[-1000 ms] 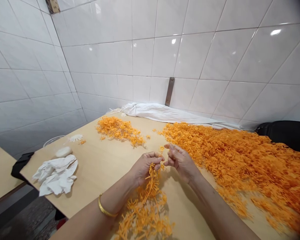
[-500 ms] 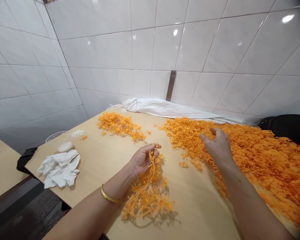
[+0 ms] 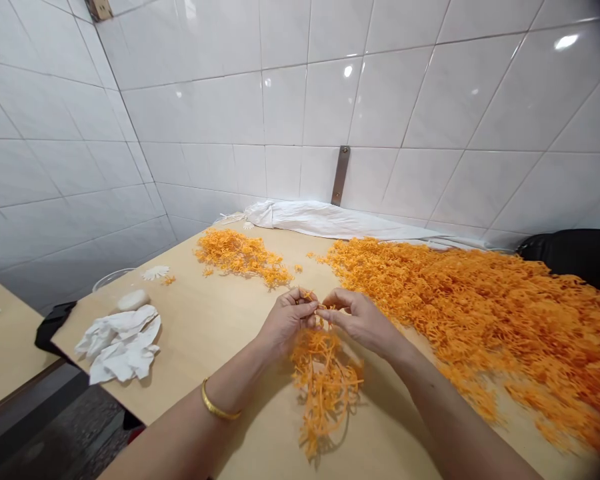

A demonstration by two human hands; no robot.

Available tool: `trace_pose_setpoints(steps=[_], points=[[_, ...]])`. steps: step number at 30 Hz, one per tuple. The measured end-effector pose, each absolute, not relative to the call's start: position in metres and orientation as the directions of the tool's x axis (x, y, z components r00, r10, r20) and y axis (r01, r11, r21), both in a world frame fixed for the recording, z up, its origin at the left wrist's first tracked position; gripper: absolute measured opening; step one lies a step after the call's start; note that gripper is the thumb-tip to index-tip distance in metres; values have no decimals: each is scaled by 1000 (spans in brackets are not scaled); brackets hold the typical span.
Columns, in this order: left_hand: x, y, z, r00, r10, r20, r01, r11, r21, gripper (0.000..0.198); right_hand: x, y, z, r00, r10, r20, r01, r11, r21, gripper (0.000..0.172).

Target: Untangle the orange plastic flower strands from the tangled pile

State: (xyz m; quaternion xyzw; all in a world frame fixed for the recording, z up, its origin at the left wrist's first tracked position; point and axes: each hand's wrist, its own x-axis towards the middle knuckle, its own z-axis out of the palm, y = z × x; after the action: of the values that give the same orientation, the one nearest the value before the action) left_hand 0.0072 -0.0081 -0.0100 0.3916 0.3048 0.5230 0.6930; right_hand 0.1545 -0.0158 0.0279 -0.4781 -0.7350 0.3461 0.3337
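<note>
Head view: hands point(image 3: 287, 320) pinch orange strands point(image 3: 325, 393) over wood table point(image 3: 205, 340) w/ white tiles point(image 3: 280, 100) behind.

Your right hand point(image 3: 360, 323) has come back from the orange heap point(image 3: 485, 313) to meet your left hand point(image 3: 286, 322) at the fingertips, both now pinching the orange strands point(image 3: 325, 393), which hang in a narrower bunch, shifted toward the heap.

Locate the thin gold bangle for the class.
In the head view, the thin gold bangle circles the left forearm, behind the left hand, which holds hanging orange strands.
</note>
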Motion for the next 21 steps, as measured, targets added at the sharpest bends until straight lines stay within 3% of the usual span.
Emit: trace_pose_setpoints(steps=[3,7,10,14,18,21], points=[[8,-10,-11,291,957,-1,-410,126,903,18,152,-11,18,-293,947,134,354,237,-905,18],[9,-13,-9,386,918,-86,-387,246,889,19,152,-8,11,-252,962,105,241,167,-956,19],[10,-13,-9,441,889,-118,-356,294,887,18,147,-10,9,-185,970,158,375,218,-901,20],[11,-13,-8,392,916,-87,-377,246,893,14,146,-9,9,-65,943,327,625,294,-723,17],[6,-13,-3,405,906,-122,-415,302,858,15,179,4,13,289,879,380,718,63,-693,15],[2,-9,0,374,921,-110,-500,300,813,19,200,11,14,325,877,353,681,42,-731,20]])
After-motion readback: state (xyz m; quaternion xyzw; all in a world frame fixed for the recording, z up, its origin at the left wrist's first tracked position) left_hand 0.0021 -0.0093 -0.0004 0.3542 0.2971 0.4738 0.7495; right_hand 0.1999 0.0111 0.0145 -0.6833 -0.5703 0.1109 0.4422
